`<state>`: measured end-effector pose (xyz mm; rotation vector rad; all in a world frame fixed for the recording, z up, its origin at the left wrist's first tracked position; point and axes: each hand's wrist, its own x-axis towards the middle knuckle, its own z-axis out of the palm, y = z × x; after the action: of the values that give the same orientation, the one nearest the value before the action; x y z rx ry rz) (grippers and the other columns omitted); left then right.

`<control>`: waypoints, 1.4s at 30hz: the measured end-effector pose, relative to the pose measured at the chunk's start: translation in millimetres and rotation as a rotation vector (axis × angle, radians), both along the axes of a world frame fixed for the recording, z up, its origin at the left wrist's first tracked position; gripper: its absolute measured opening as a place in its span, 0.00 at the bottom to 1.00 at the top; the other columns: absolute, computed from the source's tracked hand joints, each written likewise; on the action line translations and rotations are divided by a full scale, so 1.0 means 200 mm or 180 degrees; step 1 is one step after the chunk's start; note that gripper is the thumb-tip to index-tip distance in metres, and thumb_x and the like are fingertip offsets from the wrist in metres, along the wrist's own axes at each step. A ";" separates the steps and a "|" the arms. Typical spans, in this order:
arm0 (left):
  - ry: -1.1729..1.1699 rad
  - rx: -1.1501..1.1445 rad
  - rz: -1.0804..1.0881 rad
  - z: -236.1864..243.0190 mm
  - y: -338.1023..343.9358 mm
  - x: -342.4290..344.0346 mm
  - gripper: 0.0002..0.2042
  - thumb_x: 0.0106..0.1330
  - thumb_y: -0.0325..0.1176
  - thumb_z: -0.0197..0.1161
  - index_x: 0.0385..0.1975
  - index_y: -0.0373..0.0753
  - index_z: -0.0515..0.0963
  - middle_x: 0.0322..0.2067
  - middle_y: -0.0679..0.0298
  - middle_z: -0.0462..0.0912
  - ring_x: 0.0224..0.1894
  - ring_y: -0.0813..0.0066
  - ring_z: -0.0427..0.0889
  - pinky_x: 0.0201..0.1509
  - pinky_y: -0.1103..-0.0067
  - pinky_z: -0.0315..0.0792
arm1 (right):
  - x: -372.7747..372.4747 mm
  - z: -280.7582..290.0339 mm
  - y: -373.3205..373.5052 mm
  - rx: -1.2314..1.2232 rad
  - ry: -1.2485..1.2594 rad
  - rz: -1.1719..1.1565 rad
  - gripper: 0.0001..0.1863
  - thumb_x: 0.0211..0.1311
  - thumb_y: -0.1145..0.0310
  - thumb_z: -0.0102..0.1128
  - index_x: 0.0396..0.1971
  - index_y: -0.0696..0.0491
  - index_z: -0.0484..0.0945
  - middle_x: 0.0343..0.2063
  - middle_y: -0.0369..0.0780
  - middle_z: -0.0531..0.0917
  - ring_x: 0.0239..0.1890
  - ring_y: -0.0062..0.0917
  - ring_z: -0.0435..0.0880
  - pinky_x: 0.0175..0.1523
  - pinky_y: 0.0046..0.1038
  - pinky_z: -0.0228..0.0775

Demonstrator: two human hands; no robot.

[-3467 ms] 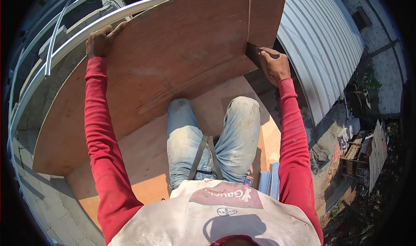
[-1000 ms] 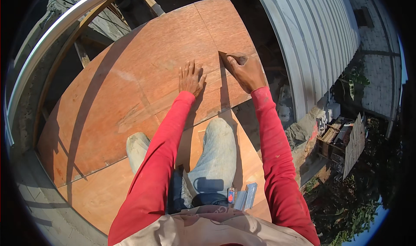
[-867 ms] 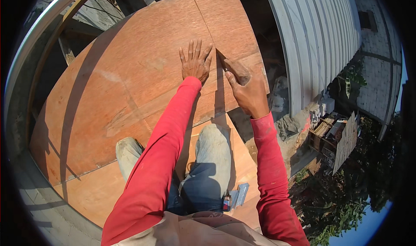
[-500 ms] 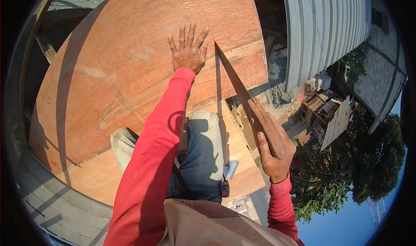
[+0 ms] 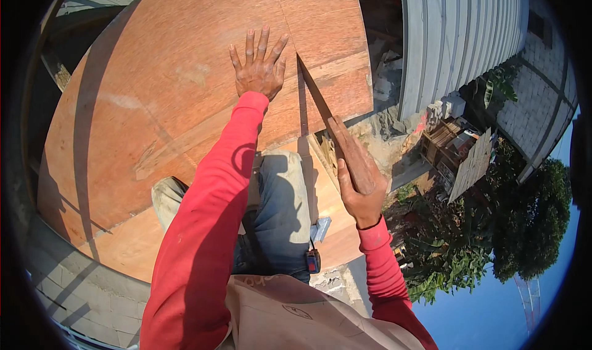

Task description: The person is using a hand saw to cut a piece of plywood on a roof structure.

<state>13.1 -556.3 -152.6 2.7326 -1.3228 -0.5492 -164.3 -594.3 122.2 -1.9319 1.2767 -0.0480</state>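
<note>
My left hand [image 5: 259,69] lies flat on a reddish plywood sheet [image 5: 179,48], its fingers spread. To its right, my right hand [image 5: 365,197] is wrapped round the wooden handle of a handsaw [image 5: 316,97]. The saw's dark blade slants up and away to the sheet, meeting it just right of my left fingertips. A thin line continues across the wood beyond the blade's far end. Part of the blade is hidden below the sheet or by the handle. My bent knee [image 5: 285,187] rests near the sheet's close edge.
A paler plywood board [image 5: 126,242] lies under the sheet. A tape measure [image 5: 313,261] hangs at my hip. Corrugated metal roofing [image 5: 459,39] stands at the far right, with a wooden crate-like stack [image 5: 447,143] and trees [image 5: 530,208] below. Grey blockwork [image 5: 86,294] lies at the lower left.
My right hand has pushed the saw forward and to the left, so less blade shows between handle and sheet. My left hand stays pressed on the plywood. The whole view has shifted slightly.
</note>
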 end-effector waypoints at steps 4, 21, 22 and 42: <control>0.0175 -0.0233 0.0035 -0.02 -0.05 -0.08 0.26 0.77 0.57 0.40 0.75 0.81 0.49 0.80 0.79 0.41 0.82 0.68 0.35 0.81 0.49 0.23 | 0.12 -0.45 -0.16 0.0156 -0.0101 -0.0204 0.21 0.64 0.71 0.68 0.55 0.62 0.80 0.51 0.51 0.86 0.47 0.36 0.90 0.52 0.30 0.79; 0.0120 0.0004 -0.0059 -0.03 0.04 -0.07 0.28 0.77 0.57 0.41 0.75 0.82 0.46 0.80 0.79 0.40 0.82 0.67 0.35 0.80 0.48 0.23 | -0.01 -0.15 -0.03 0.0080 0.0138 0.0044 0.20 0.64 0.72 0.68 0.54 0.60 0.81 0.47 0.49 0.88 0.45 0.33 0.90 0.48 0.30 0.80; 0.0172 0.0005 -0.0034 -0.05 0.02 -0.05 0.28 0.77 0.57 0.42 0.75 0.82 0.46 0.80 0.79 0.40 0.82 0.67 0.35 0.80 0.48 0.23 | -0.07 0.06 -0.01 -0.0171 0.0185 0.0337 0.21 0.63 0.70 0.67 0.56 0.58 0.80 0.48 0.49 0.87 0.45 0.37 0.91 0.45 0.32 0.81; 0.0045 0.0097 -0.0032 0.01 0.03 0.01 0.27 0.78 0.57 0.40 0.75 0.80 0.47 0.80 0.80 0.38 0.82 0.66 0.33 0.79 0.46 0.23 | -0.08 0.01 -0.02 0.0068 0.0310 0.0430 0.24 0.61 0.70 0.69 0.57 0.60 0.80 0.49 0.50 0.87 0.45 0.37 0.91 0.47 0.31 0.81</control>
<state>15.0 -550.6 -150.5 2.7423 -1.3368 -0.5935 -180.1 -597.5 123.5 -2.0184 1.2009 0.1293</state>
